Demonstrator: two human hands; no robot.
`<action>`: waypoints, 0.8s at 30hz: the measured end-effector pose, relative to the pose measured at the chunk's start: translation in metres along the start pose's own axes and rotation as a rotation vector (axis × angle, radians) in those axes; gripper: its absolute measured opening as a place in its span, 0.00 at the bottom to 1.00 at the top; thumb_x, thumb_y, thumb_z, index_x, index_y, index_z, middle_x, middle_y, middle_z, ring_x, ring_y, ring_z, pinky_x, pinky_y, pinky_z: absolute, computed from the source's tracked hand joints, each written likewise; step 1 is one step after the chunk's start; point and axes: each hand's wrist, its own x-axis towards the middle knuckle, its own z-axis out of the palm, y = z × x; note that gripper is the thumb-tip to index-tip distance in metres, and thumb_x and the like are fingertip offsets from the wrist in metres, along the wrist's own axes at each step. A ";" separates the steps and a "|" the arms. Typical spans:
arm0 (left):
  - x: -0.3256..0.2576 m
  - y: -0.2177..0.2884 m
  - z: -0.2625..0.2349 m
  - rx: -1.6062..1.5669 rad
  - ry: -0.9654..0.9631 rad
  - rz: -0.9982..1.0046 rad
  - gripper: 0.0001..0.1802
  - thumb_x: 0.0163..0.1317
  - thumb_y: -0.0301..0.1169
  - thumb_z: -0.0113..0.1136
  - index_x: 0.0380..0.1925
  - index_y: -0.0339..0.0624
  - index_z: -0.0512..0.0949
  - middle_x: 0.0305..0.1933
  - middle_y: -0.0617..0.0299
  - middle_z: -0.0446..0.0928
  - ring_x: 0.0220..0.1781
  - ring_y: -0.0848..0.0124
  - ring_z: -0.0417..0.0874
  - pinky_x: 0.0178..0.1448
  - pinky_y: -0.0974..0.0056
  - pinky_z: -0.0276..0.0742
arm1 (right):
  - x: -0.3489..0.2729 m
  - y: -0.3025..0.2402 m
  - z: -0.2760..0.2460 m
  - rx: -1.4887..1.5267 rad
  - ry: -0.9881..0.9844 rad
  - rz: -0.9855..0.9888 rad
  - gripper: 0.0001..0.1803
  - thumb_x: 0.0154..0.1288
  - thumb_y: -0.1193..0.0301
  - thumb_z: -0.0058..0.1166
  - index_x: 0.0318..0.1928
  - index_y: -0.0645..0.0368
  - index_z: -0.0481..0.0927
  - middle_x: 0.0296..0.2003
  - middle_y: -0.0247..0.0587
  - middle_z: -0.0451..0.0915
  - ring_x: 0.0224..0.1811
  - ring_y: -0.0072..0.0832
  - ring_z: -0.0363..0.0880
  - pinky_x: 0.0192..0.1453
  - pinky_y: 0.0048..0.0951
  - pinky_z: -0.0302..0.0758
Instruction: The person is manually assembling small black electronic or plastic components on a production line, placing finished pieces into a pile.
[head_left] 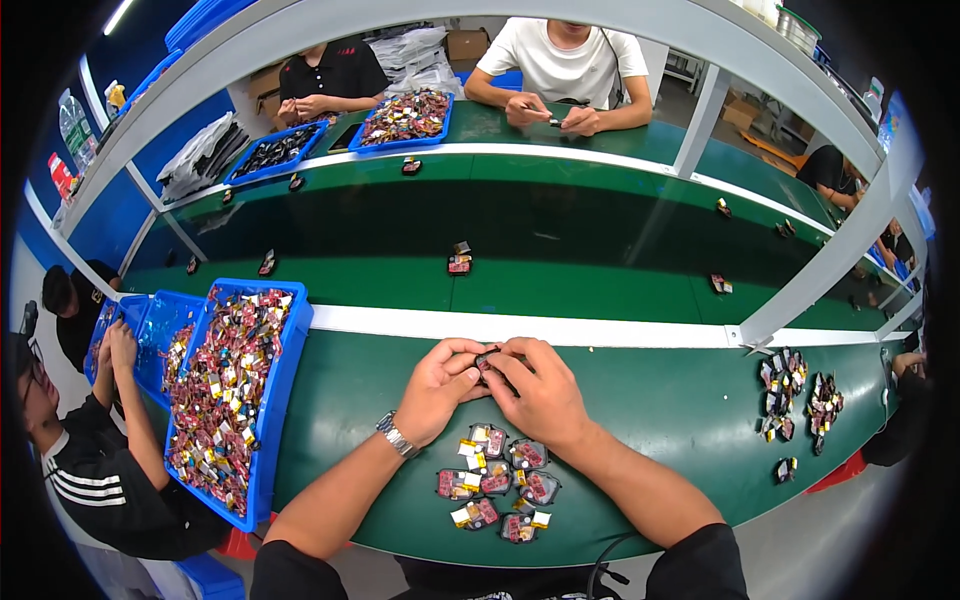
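Note:
My left hand [434, 396], a metal watch on its wrist, and my right hand [543, 398] meet over the green bench [350, 440]. Between their fingertips they pinch a small black plastic housing [486, 360]. My fingers cover most of it, so its inside cannot be made out. Just below my hands lies a group of several open black housings [487, 482], holding red circuit boards and small white-and-yellow parts.
Left of my arms stands a blue bin [268, 430] heaped with red boards and wired parts. More housings [783, 375] are grouped on the right. Beyond a white rail [520, 326] runs a green belt [570, 285] with scattered units. Co-workers sit across and at both sides.

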 end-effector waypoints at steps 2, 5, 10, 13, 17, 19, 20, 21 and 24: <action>-0.001 0.000 0.002 0.009 0.016 0.000 0.14 0.72 0.20 0.47 0.56 0.36 0.67 0.61 0.52 0.75 0.59 0.69 0.79 0.61 0.62 0.80 | 0.001 -0.003 -0.001 -0.008 -0.005 0.009 0.10 0.55 0.76 0.65 0.39 0.61 0.82 0.40 0.38 0.77 0.40 0.34 0.79 0.39 0.32 0.81; 0.002 0.000 0.002 0.018 0.044 -0.007 0.13 0.72 0.20 0.48 0.55 0.36 0.68 0.59 0.53 0.77 0.58 0.70 0.79 0.60 0.64 0.81 | 0.001 -0.004 0.001 -0.029 0.001 0.017 0.10 0.55 0.76 0.65 0.39 0.61 0.82 0.40 0.38 0.77 0.40 0.34 0.79 0.39 0.32 0.81; 0.003 -0.003 0.005 0.077 0.080 0.019 0.12 0.71 0.21 0.50 0.53 0.36 0.70 0.55 0.56 0.79 0.54 0.73 0.81 0.55 0.66 0.82 | 0.001 0.001 0.001 -0.022 0.016 -0.004 0.11 0.54 0.78 0.67 0.39 0.62 0.82 0.40 0.42 0.78 0.35 0.32 0.82 0.38 0.30 0.81; 0.003 -0.003 0.007 0.124 0.129 0.016 0.11 0.71 0.21 0.51 0.52 0.36 0.71 0.52 0.57 0.81 0.51 0.74 0.82 0.52 0.68 0.82 | 0.000 0.006 0.000 0.276 -0.062 0.183 0.09 0.57 0.79 0.63 0.40 0.62 0.80 0.39 0.40 0.77 0.35 0.33 0.81 0.38 0.30 0.80; 0.001 -0.006 0.008 0.228 0.171 0.050 0.10 0.71 0.21 0.52 0.51 0.34 0.71 0.49 0.58 0.81 0.48 0.76 0.82 0.49 0.71 0.81 | -0.002 0.004 0.004 0.423 -0.058 0.331 0.09 0.59 0.81 0.62 0.40 0.66 0.79 0.38 0.42 0.78 0.32 0.24 0.80 0.36 0.23 0.79; 0.000 -0.007 0.009 0.234 0.172 0.066 0.10 0.71 0.21 0.52 0.51 0.33 0.71 0.49 0.58 0.81 0.48 0.77 0.82 0.48 0.71 0.81 | -0.002 0.004 0.004 0.428 -0.064 0.313 0.09 0.59 0.82 0.62 0.40 0.66 0.79 0.38 0.42 0.78 0.32 0.23 0.80 0.35 0.23 0.79; 0.000 -0.008 0.010 0.252 0.174 0.072 0.10 0.71 0.22 0.52 0.51 0.34 0.72 0.48 0.59 0.81 0.48 0.77 0.82 0.49 0.70 0.81 | -0.003 0.004 0.004 0.420 -0.059 0.308 0.08 0.60 0.81 0.62 0.40 0.66 0.79 0.38 0.41 0.78 0.31 0.23 0.80 0.35 0.23 0.78; 0.001 -0.008 0.011 0.268 0.173 0.078 0.10 0.71 0.22 0.52 0.50 0.34 0.72 0.47 0.59 0.81 0.47 0.77 0.81 0.50 0.70 0.80 | -0.003 0.004 0.002 0.408 -0.053 0.303 0.08 0.60 0.81 0.62 0.40 0.66 0.79 0.37 0.41 0.79 0.31 0.22 0.80 0.35 0.22 0.78; 0.004 -0.017 0.010 0.291 0.156 0.148 0.10 0.71 0.21 0.52 0.51 0.32 0.72 0.48 0.56 0.81 0.50 0.75 0.81 0.52 0.71 0.79 | -0.005 0.003 -0.001 0.446 -0.058 0.407 0.07 0.61 0.80 0.62 0.40 0.65 0.80 0.35 0.41 0.79 0.29 0.22 0.80 0.34 0.22 0.77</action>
